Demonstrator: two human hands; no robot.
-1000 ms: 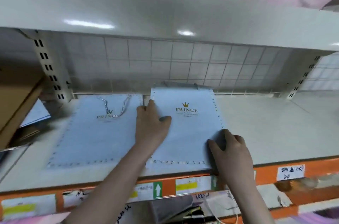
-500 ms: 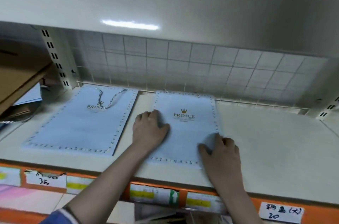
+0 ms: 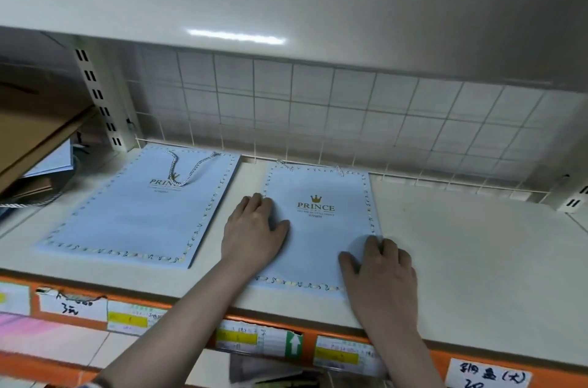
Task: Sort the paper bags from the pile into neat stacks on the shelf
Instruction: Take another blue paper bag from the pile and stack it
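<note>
Brown cardboard sheets [image 3: 35, 133] lean far left; a wire grid panel [image 3: 318, 120] stands far; paper labels [image 3: 488, 376] line the near orange edge [image 3: 541, 365].

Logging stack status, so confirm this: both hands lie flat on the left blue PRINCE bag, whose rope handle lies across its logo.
One thing is wrong: in the head view the left hand and right hand lie flat on the right PRINCE bag. The rope handle across the logo belongs to the left bag, which is untouched.

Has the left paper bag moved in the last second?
No. The left paper bag still lies with its far corner beside the slotted upright.
</note>
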